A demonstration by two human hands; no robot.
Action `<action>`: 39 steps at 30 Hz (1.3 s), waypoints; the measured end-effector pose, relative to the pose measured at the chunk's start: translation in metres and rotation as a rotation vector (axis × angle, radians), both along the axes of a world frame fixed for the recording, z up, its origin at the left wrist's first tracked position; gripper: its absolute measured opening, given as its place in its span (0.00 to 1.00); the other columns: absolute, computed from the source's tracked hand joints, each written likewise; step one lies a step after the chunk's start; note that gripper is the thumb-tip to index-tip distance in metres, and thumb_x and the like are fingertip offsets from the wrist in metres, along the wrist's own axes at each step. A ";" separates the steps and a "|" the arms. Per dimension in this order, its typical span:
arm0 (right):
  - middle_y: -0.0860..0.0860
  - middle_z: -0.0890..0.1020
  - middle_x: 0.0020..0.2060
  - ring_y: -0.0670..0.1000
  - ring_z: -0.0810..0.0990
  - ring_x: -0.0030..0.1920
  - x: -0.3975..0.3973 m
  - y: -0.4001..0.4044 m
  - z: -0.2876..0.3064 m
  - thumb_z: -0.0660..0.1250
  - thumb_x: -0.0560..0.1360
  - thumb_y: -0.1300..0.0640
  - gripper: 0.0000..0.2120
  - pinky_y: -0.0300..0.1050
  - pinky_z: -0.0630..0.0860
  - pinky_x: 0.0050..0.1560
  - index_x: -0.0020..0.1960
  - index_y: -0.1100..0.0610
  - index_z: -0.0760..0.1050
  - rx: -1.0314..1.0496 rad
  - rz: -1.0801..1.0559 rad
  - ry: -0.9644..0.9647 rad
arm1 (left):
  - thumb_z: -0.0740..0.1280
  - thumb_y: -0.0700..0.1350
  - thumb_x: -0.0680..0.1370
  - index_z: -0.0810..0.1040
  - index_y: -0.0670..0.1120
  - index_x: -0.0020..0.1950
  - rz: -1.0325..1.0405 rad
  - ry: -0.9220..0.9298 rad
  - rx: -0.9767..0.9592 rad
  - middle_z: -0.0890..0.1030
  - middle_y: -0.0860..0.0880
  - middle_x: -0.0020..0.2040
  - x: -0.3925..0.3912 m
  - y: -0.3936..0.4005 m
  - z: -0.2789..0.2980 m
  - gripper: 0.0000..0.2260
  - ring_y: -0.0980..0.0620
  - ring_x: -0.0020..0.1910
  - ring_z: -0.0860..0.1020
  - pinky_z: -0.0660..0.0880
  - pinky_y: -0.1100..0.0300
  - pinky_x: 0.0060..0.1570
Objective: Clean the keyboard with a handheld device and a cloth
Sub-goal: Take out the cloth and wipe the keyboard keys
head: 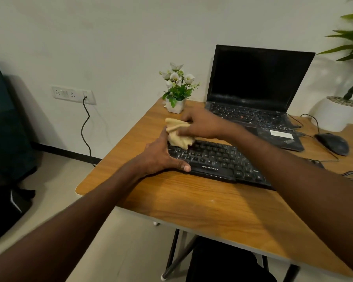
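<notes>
A black keyboard (pixel 218 162) lies across the middle of the wooden table (pixel 202 204). My left hand (pixel 161 155) grips the keyboard's left end, thumb on its front edge. My right hand (pixel 202 124) is shut on a crumpled yellow cloth (pixel 178 133), which rests on the keyboard's far left corner. No handheld device is in view.
An open black laptop (pixel 257 94) stands behind the keyboard. A small white pot of flowers (pixel 176 88) sits at the table's far left corner. A black mouse (pixel 332 143) and cables lie at the right. A large white planter (pixel 334 112) stands beyond.
</notes>
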State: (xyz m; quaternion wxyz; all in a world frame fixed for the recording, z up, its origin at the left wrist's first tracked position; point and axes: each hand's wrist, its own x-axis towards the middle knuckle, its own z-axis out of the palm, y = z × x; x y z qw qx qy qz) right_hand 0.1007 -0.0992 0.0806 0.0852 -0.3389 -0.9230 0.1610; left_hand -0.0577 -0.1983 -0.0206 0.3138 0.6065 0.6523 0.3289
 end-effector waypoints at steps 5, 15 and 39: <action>0.52 0.84 0.50 0.53 0.82 0.50 0.009 0.012 -0.017 0.76 0.74 0.53 0.11 0.53 0.81 0.52 0.55 0.55 0.84 0.324 -0.137 -0.197 | 0.83 0.76 0.51 0.41 0.62 0.86 0.022 0.007 -0.035 0.64 0.52 0.84 0.000 -0.001 0.001 0.74 0.42 0.81 0.65 0.62 0.40 0.81; 0.50 0.84 0.53 0.53 0.80 0.58 0.004 0.009 -0.036 0.73 0.76 0.60 0.14 0.53 0.80 0.58 0.59 0.49 0.84 0.357 -0.142 0.028 | 0.84 0.74 0.52 0.40 0.61 0.86 0.032 -0.020 -0.017 0.66 0.54 0.83 0.003 -0.001 0.003 0.75 0.44 0.80 0.66 0.64 0.41 0.80; 0.48 0.80 0.60 0.49 0.78 0.58 -0.003 0.012 -0.072 0.73 0.77 0.49 0.19 0.51 0.75 0.59 0.66 0.52 0.79 -0.127 -0.146 0.429 | 0.82 0.76 0.53 0.43 0.63 0.85 0.030 0.003 0.011 0.66 0.49 0.83 0.002 0.000 -0.002 0.72 0.43 0.80 0.66 0.63 0.40 0.80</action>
